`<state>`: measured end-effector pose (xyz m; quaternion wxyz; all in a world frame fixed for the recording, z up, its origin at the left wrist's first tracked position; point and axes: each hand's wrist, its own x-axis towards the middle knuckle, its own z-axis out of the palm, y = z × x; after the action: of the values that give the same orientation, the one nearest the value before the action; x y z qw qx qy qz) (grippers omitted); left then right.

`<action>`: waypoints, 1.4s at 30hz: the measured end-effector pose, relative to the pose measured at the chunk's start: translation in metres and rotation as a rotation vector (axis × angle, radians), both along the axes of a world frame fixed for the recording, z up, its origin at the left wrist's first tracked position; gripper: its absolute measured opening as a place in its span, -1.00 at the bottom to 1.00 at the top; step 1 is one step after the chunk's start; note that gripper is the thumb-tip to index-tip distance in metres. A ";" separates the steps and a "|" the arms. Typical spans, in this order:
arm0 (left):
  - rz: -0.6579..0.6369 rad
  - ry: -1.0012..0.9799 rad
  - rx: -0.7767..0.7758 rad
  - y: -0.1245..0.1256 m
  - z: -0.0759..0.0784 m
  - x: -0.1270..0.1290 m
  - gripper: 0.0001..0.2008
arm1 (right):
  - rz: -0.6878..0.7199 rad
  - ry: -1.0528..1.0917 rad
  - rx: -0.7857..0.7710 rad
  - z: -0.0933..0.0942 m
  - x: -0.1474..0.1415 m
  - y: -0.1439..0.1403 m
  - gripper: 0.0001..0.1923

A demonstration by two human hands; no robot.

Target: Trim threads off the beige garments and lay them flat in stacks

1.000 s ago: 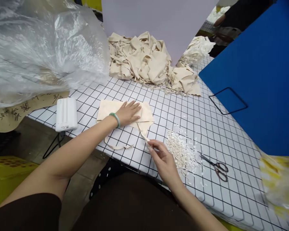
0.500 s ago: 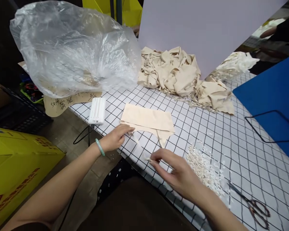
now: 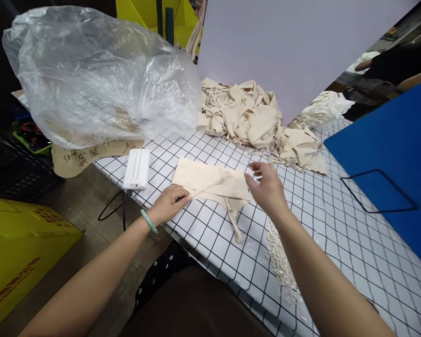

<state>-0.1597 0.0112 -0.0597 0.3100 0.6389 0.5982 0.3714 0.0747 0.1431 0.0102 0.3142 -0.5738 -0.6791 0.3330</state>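
Note:
A folded beige cloth piece [image 3: 203,175] lies on the white grid-patterned table [image 3: 323,220]. My left hand [image 3: 169,203], with a green bangle on the wrist, pinches the end of a thin cloth strap [image 3: 206,187] that runs across the piece. A second strap [image 3: 233,221] trails from the cloth toward the table's front edge. Above the cloth's right corner hovers my right hand [image 3: 266,187], fingers apart and holding nothing.
A heap of beige cloth pieces [image 3: 245,112] lies at the back, a large clear plastic bag [image 3: 98,79] at the left. A white device [image 3: 136,167], small white scraps [image 3: 279,260], a blue board [image 3: 389,140], a yellow box [image 3: 14,243]. Another person's arm [image 3: 389,61] is at top right.
My right hand rose from the table's front edge to the cloth's right corner. My left hand now pinches a strap laid across the cloth. The scissors have left the view.

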 end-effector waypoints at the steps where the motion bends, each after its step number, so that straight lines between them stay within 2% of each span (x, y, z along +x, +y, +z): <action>1: 0.003 -0.010 -0.008 0.000 0.000 0.000 -0.80 | 0.070 0.065 -0.126 -0.007 -0.006 -0.012 -0.77; 3: 0.006 -0.032 -0.019 0.000 0.001 -0.001 -0.80 | 0.235 0.263 -0.543 -0.021 -0.023 -0.039 -0.75; 5: -0.006 -0.057 -0.025 0.000 0.002 -0.003 -0.80 | 0.249 0.462 -0.872 -0.034 -0.043 -0.063 -0.71; 7: -0.033 -0.079 -0.028 0.000 0.003 -0.005 -0.80 | 0.174 0.633 -1.064 -0.044 -0.061 -0.077 -0.72; 10: -0.066 -0.086 -0.033 0.000 0.004 -0.007 -0.78 | 0.104 0.844 -1.185 -0.053 -0.080 -0.079 -0.73; 13: -0.069 -0.078 -0.042 0.000 0.005 -0.008 -0.78 | 0.081 0.942 -1.139 -0.051 -0.085 -0.067 -0.75; 19: -0.055 -0.093 -0.063 -0.002 0.007 -0.008 -0.79 | -0.006 0.945 -0.832 -0.029 -0.073 -0.027 -0.76; 23: -0.048 -0.100 -0.085 -0.004 0.006 -0.008 -0.78 | 0.006 1.007 -0.800 -0.014 -0.067 0.000 -0.72; 27: -0.048 -0.075 -0.066 -0.006 0.002 -0.007 -0.77 | -0.002 1.068 -0.741 -0.008 -0.065 0.011 -0.82; 29: -0.008 -0.070 -0.059 -0.006 0.005 -0.005 -0.79 | 0.060 1.045 -0.652 -0.006 -0.065 0.005 -0.86; 31: 0.071 -0.105 -0.059 -0.003 0.016 -0.001 -0.76 | 0.190 0.988 -0.605 -0.004 -0.065 -0.009 -0.82; 33: 0.132 -0.220 -0.055 0.002 0.033 0.003 -0.73 | 0.348 0.927 -0.635 -0.002 -0.067 -0.029 -0.76; 35: 0.119 -0.396 -0.030 0.009 0.051 0.007 -0.74 | 0.451 0.860 -0.699 0.000 -0.070 -0.049 -0.71; 38: 0.054 -0.549 -0.015 0.014 0.070 0.009 -0.81 | 0.450 0.730 -0.763 -0.001 -0.072 -0.071 -0.66; 42: -0.010 -0.470 -0.120 0.003 0.073 0.007 -0.86 | 0.459 0.581 -0.737 -0.008 -0.069 -0.089 -0.60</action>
<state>-0.1525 0.0146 0.0136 0.4798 0.5183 0.5275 0.4722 0.0054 0.0539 0.0024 0.1859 -0.3664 -0.5101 0.7557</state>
